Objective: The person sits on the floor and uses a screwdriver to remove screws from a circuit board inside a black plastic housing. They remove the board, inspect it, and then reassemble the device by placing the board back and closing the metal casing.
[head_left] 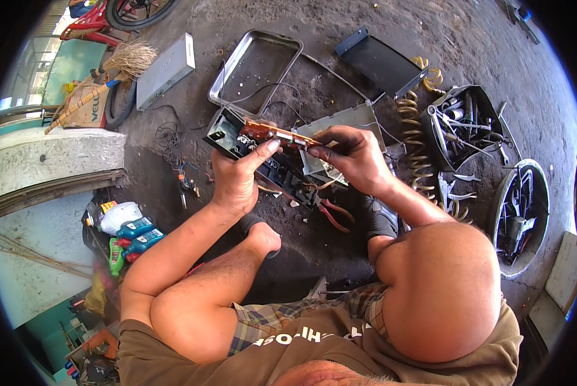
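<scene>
Held up over the floor are an orange circuit board and a dark metal housing. My left hand is closed on both, its thumb pressed on the board near the middle. My right hand grips the board's right end between thumb and fingers. Beneath them lie a long black part, a grey metal plate and red-handled pliers. Some of the fingers are hidden behind the held parts.
Around me lie a steel tray, a black panel, a grey panel, a coiled hose, tool containers, and bottles. A broom and bicycle are at the upper left.
</scene>
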`<state>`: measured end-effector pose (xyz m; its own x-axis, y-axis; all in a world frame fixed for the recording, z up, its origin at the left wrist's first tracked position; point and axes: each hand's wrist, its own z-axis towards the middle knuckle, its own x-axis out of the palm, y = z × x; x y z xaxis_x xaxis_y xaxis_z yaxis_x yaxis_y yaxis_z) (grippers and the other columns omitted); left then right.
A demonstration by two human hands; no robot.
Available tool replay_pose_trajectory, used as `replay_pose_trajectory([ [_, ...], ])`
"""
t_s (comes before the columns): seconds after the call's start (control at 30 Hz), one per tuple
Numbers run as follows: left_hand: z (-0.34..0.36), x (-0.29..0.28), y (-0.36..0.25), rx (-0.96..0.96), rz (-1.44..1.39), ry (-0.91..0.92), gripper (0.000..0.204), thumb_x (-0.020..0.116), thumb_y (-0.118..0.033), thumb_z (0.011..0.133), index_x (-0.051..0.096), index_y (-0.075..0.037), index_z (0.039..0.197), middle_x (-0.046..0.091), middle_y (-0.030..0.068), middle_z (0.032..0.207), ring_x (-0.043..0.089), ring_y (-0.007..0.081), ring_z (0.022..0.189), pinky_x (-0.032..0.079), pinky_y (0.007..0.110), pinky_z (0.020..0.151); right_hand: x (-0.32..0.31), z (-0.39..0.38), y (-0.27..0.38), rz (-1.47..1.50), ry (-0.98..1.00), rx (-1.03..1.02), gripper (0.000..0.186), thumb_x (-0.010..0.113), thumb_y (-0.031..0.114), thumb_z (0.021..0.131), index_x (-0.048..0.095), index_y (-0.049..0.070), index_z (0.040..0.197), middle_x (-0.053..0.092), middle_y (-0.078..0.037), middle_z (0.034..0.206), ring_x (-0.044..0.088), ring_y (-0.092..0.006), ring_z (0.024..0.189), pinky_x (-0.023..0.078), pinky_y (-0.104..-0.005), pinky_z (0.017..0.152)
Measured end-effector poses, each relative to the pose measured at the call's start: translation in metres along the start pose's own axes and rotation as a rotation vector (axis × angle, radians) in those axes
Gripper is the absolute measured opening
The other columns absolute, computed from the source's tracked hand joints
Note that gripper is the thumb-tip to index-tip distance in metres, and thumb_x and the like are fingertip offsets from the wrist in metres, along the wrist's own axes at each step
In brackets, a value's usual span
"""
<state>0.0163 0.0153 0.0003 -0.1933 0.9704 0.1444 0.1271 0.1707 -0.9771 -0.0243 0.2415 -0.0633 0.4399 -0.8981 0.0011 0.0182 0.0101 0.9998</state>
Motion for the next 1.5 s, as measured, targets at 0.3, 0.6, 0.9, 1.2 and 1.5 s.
replay_pose_trajectory([
  [0.3, 0.001, -0.009, 0.007, -0.004, 0.05, 0.001, 0.032, 0.078, 0.007, 0.091, 0.065, -0.002, 0.119, 0.075, 0.0099, 0.108, 0.075, 0.0213, 0.095, 0.063, 0.038, 0.088, 0.001, 0.0, 0.001, -0.1, 0.017, -0.02, 0.019, 0.084, 0.011, 0.093, 0.079, 0.002, 0.108, 0.074, -0.01, 0.091, 0.067, -0.0152, 0.078, 0.054, -0.0349, 0.072],
  [0.6, 0.001, -0.005, 0.005, -0.035, 0.02, -0.011, 0.023, 0.079, 0.005, 0.091, 0.071, 0.0, 0.113, 0.077, 0.0081, 0.105, 0.075, 0.0174, 0.091, 0.062, 0.034, 0.086, 0.002, 0.0, -0.003, -0.104, -0.014, -0.098, 0.02, 0.083, 0.011, 0.094, 0.078, 0.002, 0.11, 0.075, -0.012, 0.092, 0.069, -0.0182, 0.08, 0.055, -0.0356, 0.074],
  [0.9, 0.003, -0.006, 0.006, -0.056, 0.008, -0.035, 0.022, 0.08, 0.003, 0.091, 0.073, 0.0, 0.112, 0.078, 0.0064, 0.106, 0.074, 0.015, 0.093, 0.061, 0.031, 0.086, 0.0, 0.001, -0.001, -0.061, 0.014, 0.051, 0.029, 0.078, 0.019, 0.099, 0.077, -0.002, 0.118, 0.081, -0.013, 0.099, 0.069, -0.0119, 0.085, 0.058, -0.0344, 0.082],
  [1.2, 0.002, 0.0, 0.003, -0.043, 0.043, -0.066, 0.02, 0.081, 0.002, 0.092, 0.074, -0.001, 0.111, 0.078, 0.005, 0.105, 0.073, 0.0128, 0.091, 0.059, 0.03, 0.088, 0.001, 0.0, 0.001, -0.018, 0.048, 0.048, 0.027, 0.078, 0.02, 0.099, 0.079, 0.0, 0.118, 0.081, -0.011, 0.096, 0.067, -0.0107, 0.082, 0.057, -0.0341, 0.08],
  [1.5, 0.001, -0.002, 0.005, -0.032, 0.065, -0.066, 0.019, 0.079, 0.003, 0.092, 0.074, 0.0, 0.11, 0.077, 0.0043, 0.105, 0.072, 0.0114, 0.093, 0.058, 0.029, 0.089, -0.002, 0.001, 0.015, 0.027, 0.088, 0.174, 0.03, 0.077, 0.021, 0.1, 0.078, -0.004, 0.117, 0.082, -0.015, 0.102, 0.073, -0.0142, 0.094, 0.057, -0.036, 0.09],
])
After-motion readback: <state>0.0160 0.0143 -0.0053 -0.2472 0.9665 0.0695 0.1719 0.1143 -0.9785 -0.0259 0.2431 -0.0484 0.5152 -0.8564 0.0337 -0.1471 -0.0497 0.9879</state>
